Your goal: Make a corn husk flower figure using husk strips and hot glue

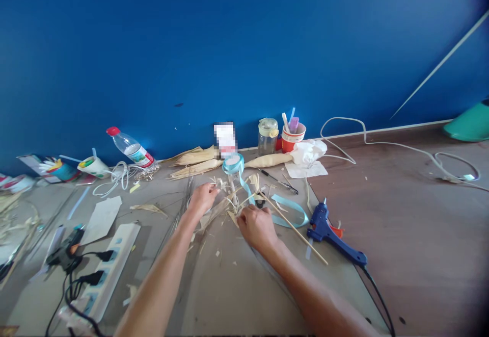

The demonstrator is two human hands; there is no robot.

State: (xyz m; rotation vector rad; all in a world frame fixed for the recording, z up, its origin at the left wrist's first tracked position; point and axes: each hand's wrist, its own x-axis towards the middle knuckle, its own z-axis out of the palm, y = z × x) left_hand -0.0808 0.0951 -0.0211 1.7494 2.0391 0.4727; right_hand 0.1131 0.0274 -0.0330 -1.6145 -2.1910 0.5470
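Note:
My left hand is closed in a pinch, with a thin pale strip of corn husk at its fingertips. Across from it, my right hand is curled closed, and a piece of dry corn husk shows at its fingers; the rest of that grip is hidden. Between the hands lie husk scraps and a pale stick. A roll of light blue ribbon sits just beyond, its tail looping right. One thin wooden stick with husk at its far end lies past my right hand.
A blue glue gun lies at right. At left are a white power strip, a dark glue gun and a tilted water bottle. Along the blue wall stand a jar and paper cups beside whole husks.

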